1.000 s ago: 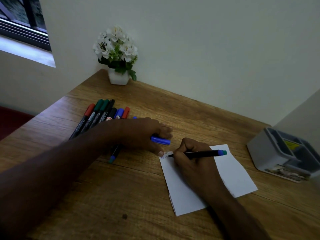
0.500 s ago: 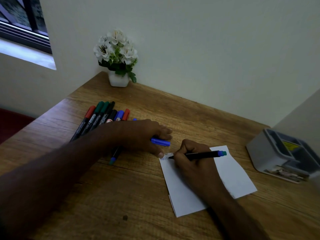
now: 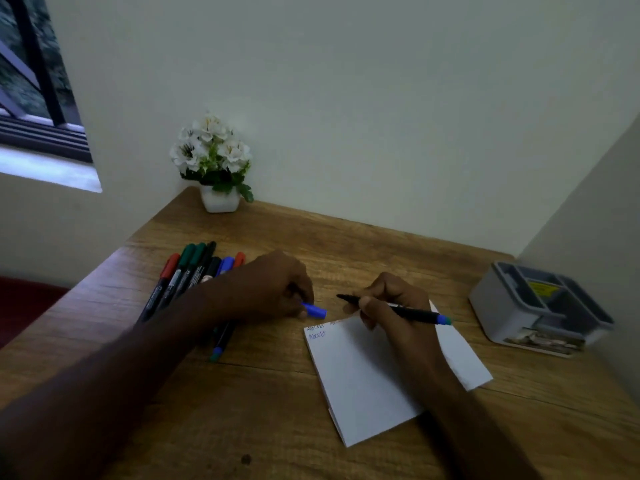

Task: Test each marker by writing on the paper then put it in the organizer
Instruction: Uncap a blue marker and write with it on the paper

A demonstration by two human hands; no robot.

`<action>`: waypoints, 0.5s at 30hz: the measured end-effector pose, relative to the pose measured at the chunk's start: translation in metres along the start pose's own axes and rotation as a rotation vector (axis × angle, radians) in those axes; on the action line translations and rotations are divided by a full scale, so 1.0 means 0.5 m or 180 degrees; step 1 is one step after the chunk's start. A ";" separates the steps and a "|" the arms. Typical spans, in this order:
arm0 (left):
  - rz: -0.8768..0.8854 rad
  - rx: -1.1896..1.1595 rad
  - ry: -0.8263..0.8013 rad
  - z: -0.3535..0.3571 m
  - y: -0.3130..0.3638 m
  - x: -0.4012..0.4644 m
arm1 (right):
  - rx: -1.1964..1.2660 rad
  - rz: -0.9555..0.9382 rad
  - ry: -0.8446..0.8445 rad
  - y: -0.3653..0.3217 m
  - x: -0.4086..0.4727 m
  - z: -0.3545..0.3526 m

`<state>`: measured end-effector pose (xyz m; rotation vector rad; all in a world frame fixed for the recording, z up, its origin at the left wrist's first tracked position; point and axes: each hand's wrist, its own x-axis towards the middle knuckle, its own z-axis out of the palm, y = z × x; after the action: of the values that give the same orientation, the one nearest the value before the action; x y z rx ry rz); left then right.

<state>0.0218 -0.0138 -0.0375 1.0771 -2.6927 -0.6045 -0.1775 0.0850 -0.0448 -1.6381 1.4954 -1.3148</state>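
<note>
Partly hidden blue cap in left hand, right hand gripping marker, paper writing illegible

Markers in the row: seven caps visible
Marker under the left arm: one
Uncapped marker: one
Loose blue cap: one
Paper: one folded sheet
Organizer: one
Flower pot: one
Hands: two

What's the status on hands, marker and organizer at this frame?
Right hand grips uncapped marker, tip lifted off the paper. Left hand pinches blue cap. Organizer far right, path open.
</note>
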 end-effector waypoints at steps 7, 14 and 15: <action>0.0512 -0.0821 0.0967 0.011 0.001 0.001 | 0.0482 -0.0321 0.0413 0.006 0.008 -0.022; 0.0593 -0.1132 0.1048 0.012 0.020 0.002 | 0.0608 -0.0469 0.0447 0.011 0.008 -0.025; 0.0593 -0.1126 0.1030 0.012 0.021 0.002 | 0.0593 -0.0486 0.0436 0.011 0.008 -0.025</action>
<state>0.0127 -0.0057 -0.0384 0.7482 -2.2650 -0.7613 -0.1912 0.0827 -0.0439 -1.5943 1.2994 -1.6271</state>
